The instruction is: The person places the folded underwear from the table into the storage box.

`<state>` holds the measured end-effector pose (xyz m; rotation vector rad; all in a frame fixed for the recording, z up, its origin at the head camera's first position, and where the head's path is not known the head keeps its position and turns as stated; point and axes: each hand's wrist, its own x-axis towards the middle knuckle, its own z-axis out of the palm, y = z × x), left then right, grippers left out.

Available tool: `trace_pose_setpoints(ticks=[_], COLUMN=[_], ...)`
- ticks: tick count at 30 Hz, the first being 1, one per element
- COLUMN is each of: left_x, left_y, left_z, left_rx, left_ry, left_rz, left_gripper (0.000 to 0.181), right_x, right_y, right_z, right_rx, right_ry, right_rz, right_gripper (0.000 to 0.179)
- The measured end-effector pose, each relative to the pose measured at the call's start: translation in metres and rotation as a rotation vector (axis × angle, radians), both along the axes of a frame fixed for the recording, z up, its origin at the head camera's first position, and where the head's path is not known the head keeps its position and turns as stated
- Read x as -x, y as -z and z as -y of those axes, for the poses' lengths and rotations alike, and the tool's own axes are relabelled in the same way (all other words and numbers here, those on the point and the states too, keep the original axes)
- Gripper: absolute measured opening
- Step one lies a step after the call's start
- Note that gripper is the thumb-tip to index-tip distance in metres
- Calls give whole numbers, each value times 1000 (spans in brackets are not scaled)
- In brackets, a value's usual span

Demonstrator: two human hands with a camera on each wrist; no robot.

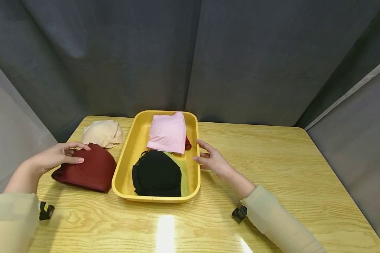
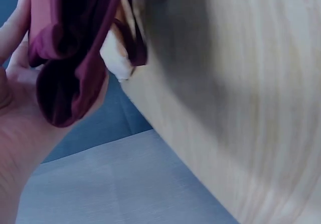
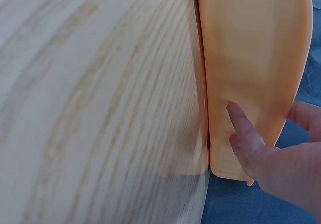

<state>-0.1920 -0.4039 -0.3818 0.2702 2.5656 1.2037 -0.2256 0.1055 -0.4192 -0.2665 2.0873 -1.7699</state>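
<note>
My left hand [image 1: 55, 156] grips a dark red folded bra [image 1: 95, 170] from its left side, thumb and fingers on the cup. In the left wrist view the bra [image 2: 75, 78] shows its folded edge and a strap, held above the wood surface. My right hand [image 1: 213, 160] is at the right side of a yellow tray [image 1: 124, 174]; its loosely extended fingers touch the outer wall and the rim. Inside the tray, a black folded bra [image 1: 158, 174] lies at the front and a pink folded garment [image 1: 168, 131] at the back.
A beige folded garment [image 1: 102, 133] lies at the back left of the wooden table [image 1: 272, 168]. Inside the tray, a red piece [image 1: 188, 143] shows beside the pink garment, and yellow-green cloth [image 1: 184, 175] under the black bra. Grey curtains [image 1: 240, 59] hang behind the table.
</note>
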Motion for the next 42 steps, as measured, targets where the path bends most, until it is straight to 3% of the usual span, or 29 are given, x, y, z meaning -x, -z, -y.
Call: trace_pose_setpoints(ticks=[12,20,24,31,42], left_x=[2,2,2,4,7], left_y=[-41,-66,-77,-94,-111], left_z=[3,-7,-18,-42,-88], left_rx=[-34,-86,-86,-111,-215], left_ry=[-92,-160,-211,-237,-269], left_rz=[-25,-96,-116,-161,-93], left_gripper=[39,38,37,38,36], right_x=[-1,-1,-2,-1,-2], right_y=[0,0,-1,-2,-3], right_z=[0,0,1,1,-1], right_rx=[4,18,16,4,27], right_ry=[-9,-12,-11,-12,-9], right_rz=[-12,-6,-4,-12,-6], right_gripper=[69,69,69,69,67])
